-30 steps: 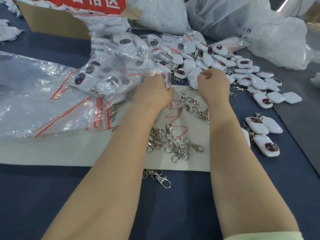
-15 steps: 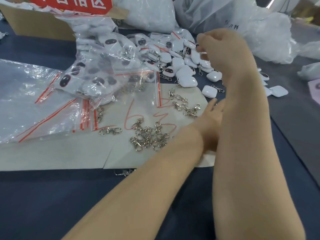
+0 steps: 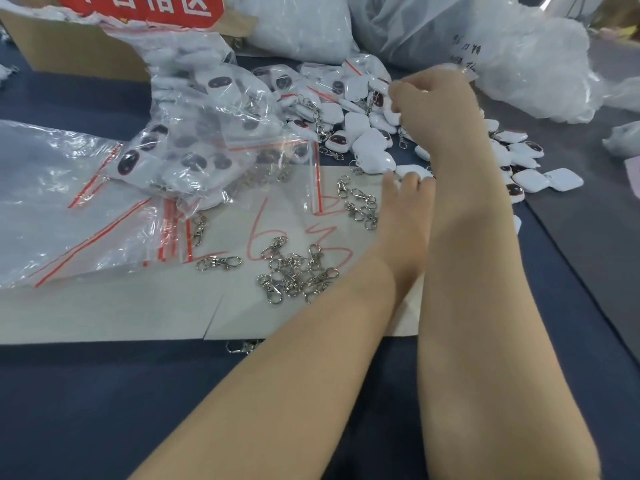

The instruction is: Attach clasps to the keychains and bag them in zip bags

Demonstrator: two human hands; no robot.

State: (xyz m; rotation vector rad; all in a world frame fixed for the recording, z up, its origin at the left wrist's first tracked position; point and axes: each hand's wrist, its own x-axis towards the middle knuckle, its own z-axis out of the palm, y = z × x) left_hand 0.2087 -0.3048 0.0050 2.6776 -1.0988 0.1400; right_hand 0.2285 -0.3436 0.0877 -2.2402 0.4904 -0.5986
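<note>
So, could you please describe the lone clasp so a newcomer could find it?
Find the white sheet on the table. Just right of the empty zip bags lies the clasp, horizontal. Unlike the tangled heap to its right, it lies alone.

Head camera looks forward and down, close over the table (single view).

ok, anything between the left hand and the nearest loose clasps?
Nothing visible. The left hand rests on the card, and the small clasp cluster lies just to its left with only bare card between them.
</note>
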